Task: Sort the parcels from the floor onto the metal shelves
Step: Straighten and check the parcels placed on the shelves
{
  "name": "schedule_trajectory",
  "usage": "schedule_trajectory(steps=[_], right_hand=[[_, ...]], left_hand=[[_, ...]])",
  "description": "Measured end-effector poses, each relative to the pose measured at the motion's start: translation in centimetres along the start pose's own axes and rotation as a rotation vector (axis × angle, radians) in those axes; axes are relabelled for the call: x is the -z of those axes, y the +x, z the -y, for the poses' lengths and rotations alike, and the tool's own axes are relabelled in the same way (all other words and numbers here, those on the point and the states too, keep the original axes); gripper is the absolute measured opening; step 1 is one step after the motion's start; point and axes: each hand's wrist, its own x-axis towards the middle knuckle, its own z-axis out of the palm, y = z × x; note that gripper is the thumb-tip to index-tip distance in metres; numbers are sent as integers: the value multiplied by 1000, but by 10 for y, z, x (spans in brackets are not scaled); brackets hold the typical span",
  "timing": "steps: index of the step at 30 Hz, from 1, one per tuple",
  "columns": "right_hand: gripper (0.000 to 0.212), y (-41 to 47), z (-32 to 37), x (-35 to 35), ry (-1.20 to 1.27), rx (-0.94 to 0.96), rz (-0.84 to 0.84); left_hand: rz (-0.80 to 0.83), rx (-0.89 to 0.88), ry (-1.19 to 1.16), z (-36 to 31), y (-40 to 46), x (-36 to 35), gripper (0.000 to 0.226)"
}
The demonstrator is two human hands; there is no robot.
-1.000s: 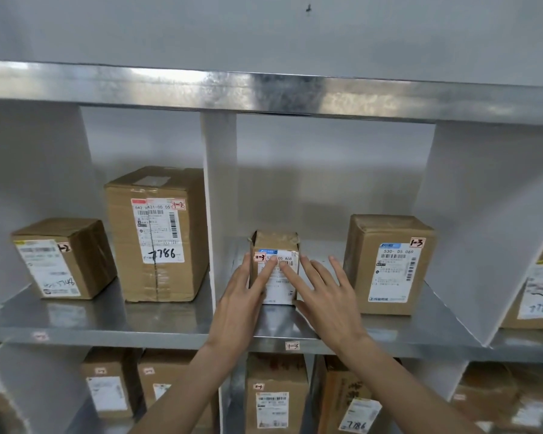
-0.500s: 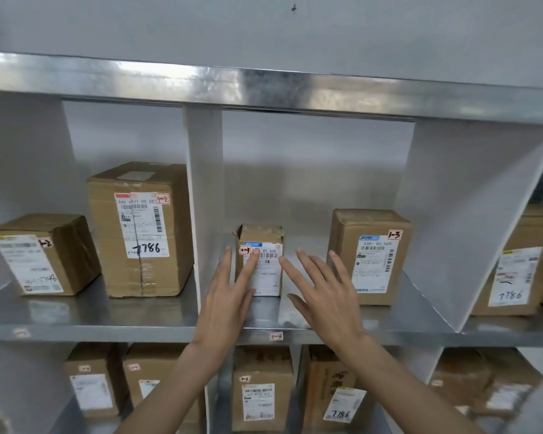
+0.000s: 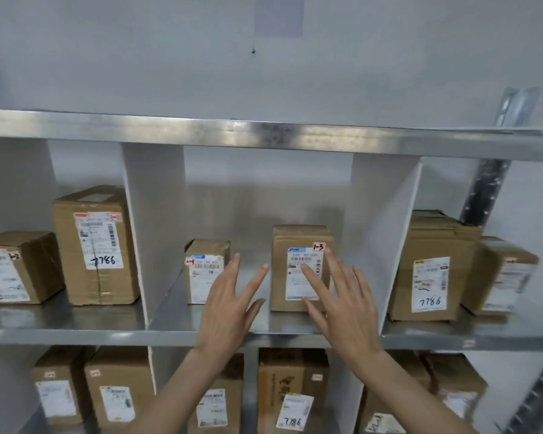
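Both forearms raised from the bottom edge toward the middle bay of the metal shelf [image 3: 170,335], backs of the hands facing the camera. Left hand [image 3: 228,308] spread, fingers straight and fanned upward, holding nothing — fingertips up in front of the gap between the two parcels of that bay, just beside the small parcel [image 3: 206,270]; contact with it cannot be told. Right hand [image 3: 345,305] spread too, fingers straight and apart, overlapping the front label of the taller parcel [image 3: 300,266]; touching or only in front of it, cannot be told.

Small parcel upright near the left divider [image 3: 156,227] of the middle bay, set back from the front edge, white shipping label on its face and a pink tag at the upper left corner reading "1-3". Taller parcel upright to its right, apart from it, near the right divider [image 3: 381,233], with a blue-headed label, a barcode, and a tag "1-3" at the top right corner.

In the left bay, a tall carton [image 3: 96,245] with a barcode label, "7786" handwritten in black and a small tag reading "1-2"; beside it, by the left edge, a lower box [image 3: 19,266] tagged "1-2". In the right bay, a carton [image 3: 433,266] also marked "7786", with a smaller box [image 3: 502,275] just beside it. On the lower shelf, more cartons — one label [image 3: 293,413] showing "7786". Finer print blurred.
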Motion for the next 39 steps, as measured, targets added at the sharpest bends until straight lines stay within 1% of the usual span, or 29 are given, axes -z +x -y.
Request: schedule_trajectory(steps=[4, 6, 12, 20, 28, 32, 36, 38, 39], right_hand=[[91, -8, -26, -2, -27, -37, 63], [95, -10, -32, -8, -31, -57, 93], [107, -11, -39, -35, -19, -56, 137], [114, -3, -45, -60, 0, -68, 236], [108, 1, -51, -70, -14, -74, 246], [105, 0, -53, -70, -8, -78, 235], [100, -8, -51, -66, 21, -102, 204], [92, -15, -49, -61, 19, -92, 186], [84, -19, -48, -58, 14, -85, 176]], left_hand=[[60, 43, 3, -29, 9, -18, 91], [79, 42, 4, -36, 12, -27, 93], [142, 23, -9, -35, 20, -50, 97], [151, -3, 14, -30, 32, -65, 102], [170, 4, 1, -25, 43, -77, 102], [149, 11, 26, -28, 42, -75, 104], [124, 35, 71, -29, 36, -71, 97], [124, 40, 83, -31, 29, -67, 96], [126, 44, 90, -32, 26, -64, 97]])
